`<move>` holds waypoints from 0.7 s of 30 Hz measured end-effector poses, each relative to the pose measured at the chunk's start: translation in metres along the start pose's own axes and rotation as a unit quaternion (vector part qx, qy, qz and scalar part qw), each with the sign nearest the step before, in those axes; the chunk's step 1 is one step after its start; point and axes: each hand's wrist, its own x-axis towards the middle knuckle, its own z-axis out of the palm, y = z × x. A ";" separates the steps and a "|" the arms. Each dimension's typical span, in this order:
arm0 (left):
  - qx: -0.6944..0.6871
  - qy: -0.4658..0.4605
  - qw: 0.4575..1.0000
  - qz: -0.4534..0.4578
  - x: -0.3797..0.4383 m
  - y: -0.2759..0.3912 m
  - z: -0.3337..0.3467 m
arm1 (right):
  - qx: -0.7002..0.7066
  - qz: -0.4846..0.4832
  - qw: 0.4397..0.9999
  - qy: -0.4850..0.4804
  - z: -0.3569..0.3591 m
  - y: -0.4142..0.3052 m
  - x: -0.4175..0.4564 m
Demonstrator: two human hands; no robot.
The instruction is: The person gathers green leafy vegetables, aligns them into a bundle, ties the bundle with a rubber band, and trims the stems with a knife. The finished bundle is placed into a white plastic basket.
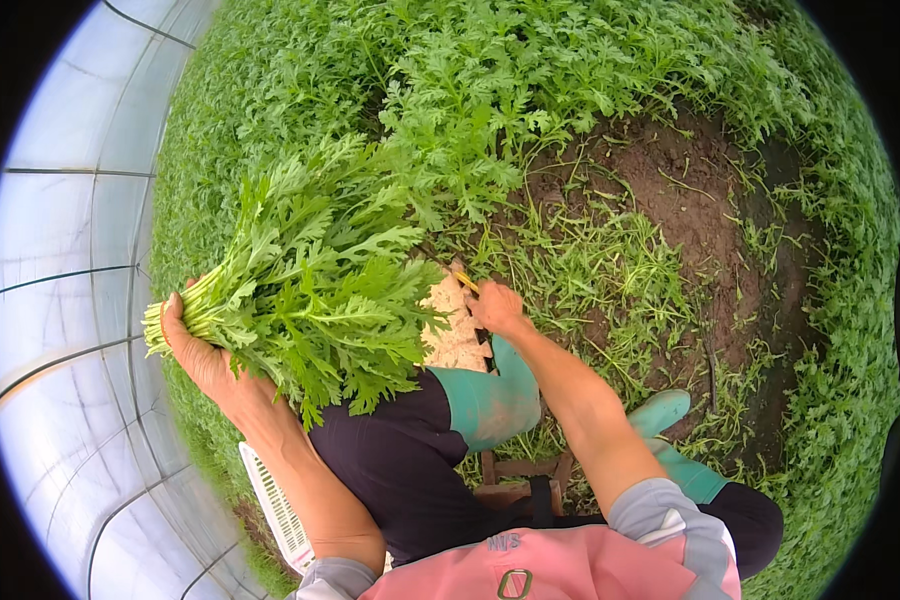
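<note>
My left hand (pixel 195 352) grips a thick bunch of cut leafy greens (pixel 315 292) by its pale stems, with the leaves spreading to the right over my knee. An orange band shows around the stems near my thumb. In my right hand (pixel 497 307) is the yellow handle (pixel 465 282) of a thin tool, whose far part points up and left beside the leaves; its tip is partly hidden. Just left of that hand lies a pale foam mat piece with a toothed edge (pixel 456 322), partly covered by the bunch.
Dense growing greens (pixel 480 82) stand ahead and along the right. Cut leaves (pixel 607 262) litter the brown soil (pixel 675 180). A white slatted crate (pixel 274 502) is at my left side, a wooden stool (pixel 521 469) under me, and plastic greenhouse film (pixel 60 225) at far left.
</note>
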 end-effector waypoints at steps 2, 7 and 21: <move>0.011 0.008 1.000 0.011 -0.009 0.004 0.005 | 0.006 0.014 1.000 0.001 0.009 -0.012 0.004; -0.042 -0.031 0.997 -0.051 -0.007 0.000 0.018 | 0.132 -0.139 0.980 0.044 0.010 -0.013 -0.021; -0.304 -0.155 0.923 -0.179 -0.055 0.050 0.026 | 0.428 -0.140 0.783 0.429 -0.232 0.088 -0.264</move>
